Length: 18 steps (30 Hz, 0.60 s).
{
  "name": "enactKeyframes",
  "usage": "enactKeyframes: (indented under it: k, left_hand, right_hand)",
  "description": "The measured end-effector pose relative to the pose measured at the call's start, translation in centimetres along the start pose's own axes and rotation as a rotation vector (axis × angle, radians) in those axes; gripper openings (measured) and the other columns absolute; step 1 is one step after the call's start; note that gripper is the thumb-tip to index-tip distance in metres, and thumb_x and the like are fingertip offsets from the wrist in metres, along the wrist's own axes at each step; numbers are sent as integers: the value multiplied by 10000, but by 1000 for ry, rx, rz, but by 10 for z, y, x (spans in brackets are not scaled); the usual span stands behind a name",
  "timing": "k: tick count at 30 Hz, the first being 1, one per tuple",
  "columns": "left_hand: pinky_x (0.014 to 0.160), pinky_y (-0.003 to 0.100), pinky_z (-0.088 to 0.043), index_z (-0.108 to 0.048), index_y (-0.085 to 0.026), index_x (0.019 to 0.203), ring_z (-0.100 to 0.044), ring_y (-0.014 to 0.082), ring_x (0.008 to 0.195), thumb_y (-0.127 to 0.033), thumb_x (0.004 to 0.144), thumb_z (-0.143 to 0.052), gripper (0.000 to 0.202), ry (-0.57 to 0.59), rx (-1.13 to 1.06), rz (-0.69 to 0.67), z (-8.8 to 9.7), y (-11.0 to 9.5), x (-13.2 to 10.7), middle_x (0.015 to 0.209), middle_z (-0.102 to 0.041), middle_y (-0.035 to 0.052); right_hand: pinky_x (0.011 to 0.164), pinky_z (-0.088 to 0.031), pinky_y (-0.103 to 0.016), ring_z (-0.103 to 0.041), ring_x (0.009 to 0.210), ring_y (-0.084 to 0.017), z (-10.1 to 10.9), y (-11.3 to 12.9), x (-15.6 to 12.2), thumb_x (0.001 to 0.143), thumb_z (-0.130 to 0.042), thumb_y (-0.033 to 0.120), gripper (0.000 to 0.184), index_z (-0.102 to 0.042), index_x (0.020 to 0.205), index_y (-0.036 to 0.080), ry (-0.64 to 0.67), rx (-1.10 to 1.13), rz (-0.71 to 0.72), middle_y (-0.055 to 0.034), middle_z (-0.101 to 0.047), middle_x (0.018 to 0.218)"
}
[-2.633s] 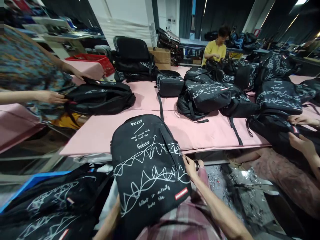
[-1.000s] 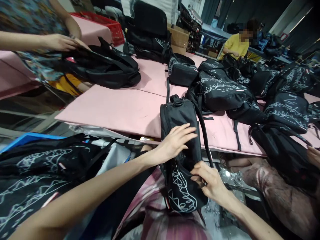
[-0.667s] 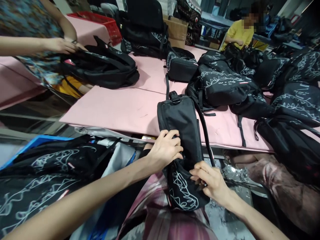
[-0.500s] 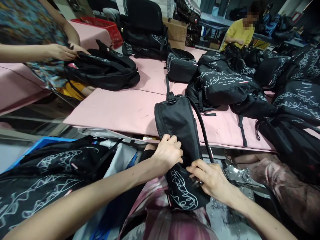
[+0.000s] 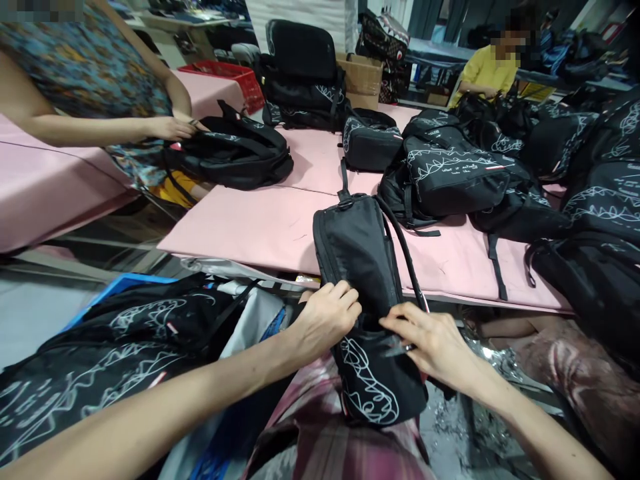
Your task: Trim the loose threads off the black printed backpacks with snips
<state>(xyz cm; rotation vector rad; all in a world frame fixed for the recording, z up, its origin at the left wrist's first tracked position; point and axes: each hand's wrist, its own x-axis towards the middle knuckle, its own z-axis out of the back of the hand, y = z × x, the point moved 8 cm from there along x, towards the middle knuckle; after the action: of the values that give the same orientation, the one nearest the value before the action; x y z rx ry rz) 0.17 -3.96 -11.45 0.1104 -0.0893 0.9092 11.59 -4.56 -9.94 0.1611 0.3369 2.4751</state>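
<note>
A black backpack (image 5: pixel 357 247) with white scribble print at its near end lies over the pink table's front edge and reaches down to my lap. My left hand (image 5: pixel 333 310) is closed on its left side, fingers curled into the fabric. At the right side, my right hand (image 5: pixel 423 333) pinches the backpack's fabric near a fold between thumb and fingers. A small shiny metal thing (image 5: pixel 404 348) shows by the right fingers, too blurred to name. A black strap (image 5: pixel 403 247) curves along the bag's right side.
Several printed black backpacks (image 5: pixel 455 177) crowd the pink table (image 5: pixel 240 223) at right. Across it, a person's hands (image 5: pixel 175 127) work on another backpack (image 5: pixel 235 157). More bags (image 5: pixel 135 347) fill a blue-rimmed container (image 5: pixel 115 287) at my left. A person in yellow (image 5: pixel 487 70) sits farther back.
The view has swung slightly left, so the scene sits farther right. My hands stay on the same backpack, the right fingers a little higher and straighter.
</note>
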Motion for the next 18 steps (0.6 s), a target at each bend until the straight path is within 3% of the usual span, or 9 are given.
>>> enactKeyframes:
  k: [4,9,18]
  left_hand:
    - [571,320,-330,-551,-136,716,-454,218,719,-99,815,-509,114,21,28,43,-3,2,1,746,-534,76]
    - [603,320,-368,-530,-139,707,-438,205,716,-128,848,-461,158,-20,-114,137,-11,10,-11,736,-507,68]
    - [633,313,-372,-530,-156,649,-421,187,729,-171,892,-380,286,-163,-403,267,-12,17,-28,742,-506,57]
  right_hand:
    - [709,-475,-308,-579,918,-204,22,-12,14,848,-527,357,499,-396,1289,165,-155,-34,-42,-107,-569,1109]
    - [731,-370,-332,-538,879,-194,26,-6,35,868,-507,206,199,-573,1054,177,-193,-162,36,-86,-602,1005]
    - [696,-272,-320,-446,833,-165,11,15,62,869,-529,209,155,-657,955,226,-121,-137,228,-35,-590,914]
